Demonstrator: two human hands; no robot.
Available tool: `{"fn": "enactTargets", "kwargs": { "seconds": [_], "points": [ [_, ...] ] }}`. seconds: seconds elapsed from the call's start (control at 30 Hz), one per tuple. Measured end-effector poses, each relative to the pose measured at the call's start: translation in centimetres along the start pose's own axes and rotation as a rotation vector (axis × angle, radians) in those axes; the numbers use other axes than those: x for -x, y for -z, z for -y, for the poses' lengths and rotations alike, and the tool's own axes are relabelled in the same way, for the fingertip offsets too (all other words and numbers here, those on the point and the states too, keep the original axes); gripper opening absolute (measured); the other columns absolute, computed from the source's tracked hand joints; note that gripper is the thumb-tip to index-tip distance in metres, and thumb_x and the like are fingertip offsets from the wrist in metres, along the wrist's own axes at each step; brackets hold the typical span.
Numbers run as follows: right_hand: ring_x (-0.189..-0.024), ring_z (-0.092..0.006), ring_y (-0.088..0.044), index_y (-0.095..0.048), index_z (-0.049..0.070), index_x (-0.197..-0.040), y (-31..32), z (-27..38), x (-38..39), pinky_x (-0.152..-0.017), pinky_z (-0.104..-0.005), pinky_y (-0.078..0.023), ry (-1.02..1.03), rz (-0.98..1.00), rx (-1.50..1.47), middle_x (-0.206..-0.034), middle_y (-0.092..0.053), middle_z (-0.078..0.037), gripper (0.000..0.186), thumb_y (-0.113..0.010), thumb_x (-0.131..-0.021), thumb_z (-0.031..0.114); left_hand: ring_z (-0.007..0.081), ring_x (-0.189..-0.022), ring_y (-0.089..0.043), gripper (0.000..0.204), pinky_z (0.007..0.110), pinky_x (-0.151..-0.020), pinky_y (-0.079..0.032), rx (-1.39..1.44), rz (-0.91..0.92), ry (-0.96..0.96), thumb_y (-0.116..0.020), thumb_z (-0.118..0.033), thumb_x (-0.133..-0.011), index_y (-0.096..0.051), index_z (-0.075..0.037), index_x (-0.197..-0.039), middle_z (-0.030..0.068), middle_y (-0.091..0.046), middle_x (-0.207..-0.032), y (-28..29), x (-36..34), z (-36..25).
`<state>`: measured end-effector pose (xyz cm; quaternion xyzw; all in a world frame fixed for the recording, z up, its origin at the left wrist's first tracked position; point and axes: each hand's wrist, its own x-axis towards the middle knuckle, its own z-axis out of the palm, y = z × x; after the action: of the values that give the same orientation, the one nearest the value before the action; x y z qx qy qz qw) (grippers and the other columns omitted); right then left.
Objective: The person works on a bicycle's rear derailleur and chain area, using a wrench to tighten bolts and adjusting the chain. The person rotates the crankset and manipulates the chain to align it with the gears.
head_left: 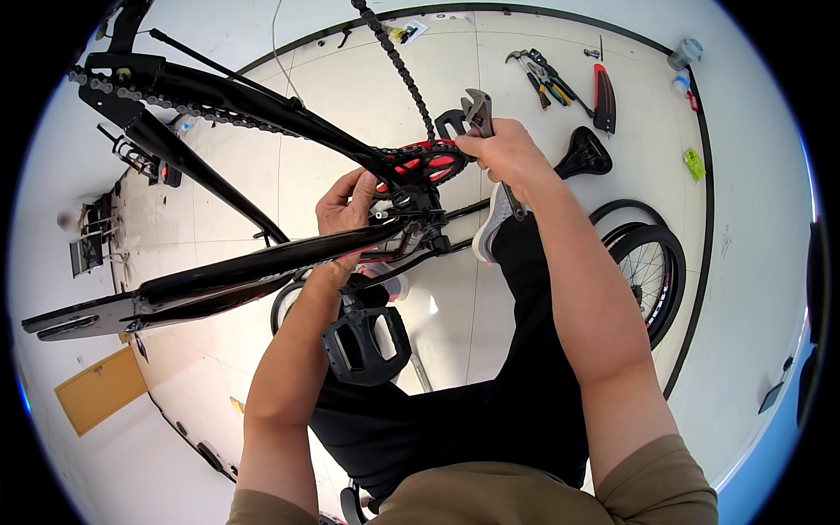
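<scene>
A black bicycle frame stretches across the left of the view, bare at its rear end. At its crank sits a red and black chainring, with a chain running upward from it. My left hand reaches past a frame tube, thumb and fingers closed at the chainring's left edge. An adjustable wrench is in my right hand; its jaws stick out above my fingers and its handle below. My right fingertips are beside the chainring and the far pedal. The near pedal hangs by my left forearm.
Pliers and other hand tools lie on the pale tiled floor at upper right, beside a red and black mudguard. A saddle and wheels rest right of my forearm. A bottle stands at the wall.
</scene>
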<state>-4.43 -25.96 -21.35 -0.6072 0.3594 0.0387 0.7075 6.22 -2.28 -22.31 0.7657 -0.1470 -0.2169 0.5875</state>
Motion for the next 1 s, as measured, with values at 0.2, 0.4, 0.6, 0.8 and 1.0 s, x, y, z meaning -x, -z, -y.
{"fn": "enactTargets", "kwargs": {
  "seconds": [0.2,0.4,0.6,0.8,1.0],
  "points": [
    [-0.065,-0.0083,-0.044,-0.060,0.006,-0.086,-0.3,-0.5,-0.7,-0.050,-0.0250,-0.030,-0.014,0.056,-0.079,-0.076,-0.050,0.001,0.023,-0.073,-0.087,0.026,0.0094,-0.082,-0.062,0.029,0.024,-0.075,-0.050,-0.025,-0.010,0.015,-0.068,-0.025,-0.096,-0.071,0.001,-0.110,0.0056,-0.071,-0.091,-0.2,-0.1,-0.1],
    [-0.065,-0.0080,-0.044,-0.062,0.006,-0.086,-0.4,-0.2,-0.3,-0.051,-0.0243,-0.032,0.002,0.038,-0.058,-0.074,-0.051,0.001,0.028,-0.077,-0.084,0.029,0.0097,-0.081,-0.062,0.029,0.024,-0.074,-0.050,-0.037,-0.013,0.022,-0.068,-0.026,-0.096,-0.071,0.000,-0.110,0.0055,-0.071,-0.090,-0.1,-0.1,0.0],
    [-0.061,-0.0081,-0.043,-0.063,0.006,-0.084,-0.4,0.3,0.2,-0.050,-0.0244,-0.032,0.054,0.065,-0.049,-0.072,-0.050,0.000,0.033,-0.080,-0.080,0.034,0.0095,-0.080,-0.061,0.029,0.024,-0.074,-0.050,-0.013,-0.011,0.007,-0.069,-0.025,-0.096,-0.071,0.000,-0.110,0.0053,-0.071,-0.090,-0.3,0.2,-0.4],
    [-0.061,-0.0082,-0.043,-0.063,0.006,-0.083,-0.5,0.4,0.2,-0.048,-0.0241,-0.031,0.054,0.054,-0.051,-0.072,-0.050,0.000,0.035,-0.082,-0.078,0.035,0.0094,-0.082,-0.062,0.029,0.024,-0.074,-0.050,-0.030,-0.027,0.010,-0.068,-0.024,-0.096,-0.070,0.001,-0.112,0.0053,-0.071,-0.090,-0.4,0.3,-0.4],
    [-0.063,-0.0084,-0.043,-0.062,0.007,-0.081,-0.6,0.2,0.1,-0.049,-0.0240,-0.032,0.066,0.073,-0.039,-0.072,-0.050,0.001,0.040,-0.085,-0.075,0.039,0.0097,-0.082,-0.062,0.028,0.024,-0.075,-0.050,-0.027,-0.027,0.001,-0.068,-0.024,-0.096,-0.071,0.000,-0.111,0.0057,-0.071,-0.090,-0.5,0.4,-0.4]
  ]
}}
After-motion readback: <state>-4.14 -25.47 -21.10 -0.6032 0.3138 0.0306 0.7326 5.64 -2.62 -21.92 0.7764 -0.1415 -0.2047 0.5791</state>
